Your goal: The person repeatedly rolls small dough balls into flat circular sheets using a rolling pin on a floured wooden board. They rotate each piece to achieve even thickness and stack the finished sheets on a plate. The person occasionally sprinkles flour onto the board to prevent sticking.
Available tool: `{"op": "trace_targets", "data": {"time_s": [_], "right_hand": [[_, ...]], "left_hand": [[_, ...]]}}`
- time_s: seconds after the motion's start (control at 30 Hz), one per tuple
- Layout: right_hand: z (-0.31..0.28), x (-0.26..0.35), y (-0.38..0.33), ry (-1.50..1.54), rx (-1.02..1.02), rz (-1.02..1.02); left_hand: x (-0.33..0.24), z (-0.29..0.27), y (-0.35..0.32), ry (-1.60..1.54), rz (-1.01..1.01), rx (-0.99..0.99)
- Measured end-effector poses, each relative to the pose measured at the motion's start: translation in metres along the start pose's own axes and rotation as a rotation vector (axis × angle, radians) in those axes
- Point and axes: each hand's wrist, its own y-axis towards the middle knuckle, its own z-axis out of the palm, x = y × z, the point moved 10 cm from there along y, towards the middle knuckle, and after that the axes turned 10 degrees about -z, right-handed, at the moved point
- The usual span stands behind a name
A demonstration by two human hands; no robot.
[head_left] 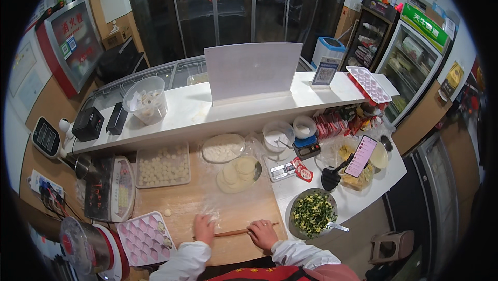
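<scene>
A thin wooden rolling pin lies across the near part of the wooden board. My left hand is over its left part, with the fingers curled forward and down beside a floury, whitish patch. Around the pin's right part bend the fingers of my right hand; the tip sticks out past them. Left of my left hand sits a small dough ball. Farther back are a stack of round dough wrappers, a dish of flour and a tray of dough balls.
A bowl of chopped green filling with a spoon stands right of the board. Behind it, a phone is on a holder. A pink-and-white moulded tray and a steel-bodied appliance are at left. A white raised counter runs across the back.
</scene>
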Motion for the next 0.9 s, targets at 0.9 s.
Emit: {"op": "trace_targets", "data": {"time_s": [0.9], "right_hand": [[-0.028, -0.039, 0.049, -0.261, -0.271, 0.377]], "left_hand": [[-0.082, 0.051, -0.018, 0.003, 0.214, 0.106]]}}
